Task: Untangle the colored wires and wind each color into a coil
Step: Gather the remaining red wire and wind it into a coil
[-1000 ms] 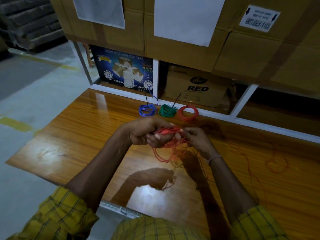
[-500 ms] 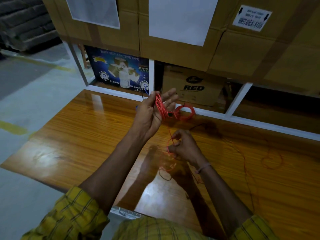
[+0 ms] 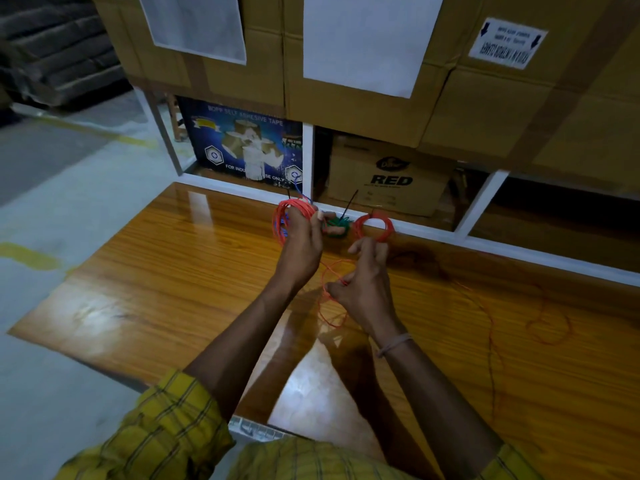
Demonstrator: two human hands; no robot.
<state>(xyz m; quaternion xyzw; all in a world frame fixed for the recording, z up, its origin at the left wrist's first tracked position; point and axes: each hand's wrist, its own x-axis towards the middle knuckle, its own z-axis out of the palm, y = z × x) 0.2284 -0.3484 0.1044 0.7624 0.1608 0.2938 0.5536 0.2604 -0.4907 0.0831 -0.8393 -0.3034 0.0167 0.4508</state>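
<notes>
Since half a second ago my left hand (image 3: 300, 242) has turned, red loops (image 3: 289, 216) wound round its fingers, my right hand (image 3: 363, 289) pinching the loose strand (image 3: 330, 299); blue, green (image 3: 337, 223) and red coil (image 3: 374, 228) lie finished, tail (image 3: 491, 341) left.

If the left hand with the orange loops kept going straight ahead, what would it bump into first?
Probably the green coil lying just past the left hand's fingertips, then the white shelf rail behind it. Depth is hard to judge; the hand may pass above the coil.
</notes>
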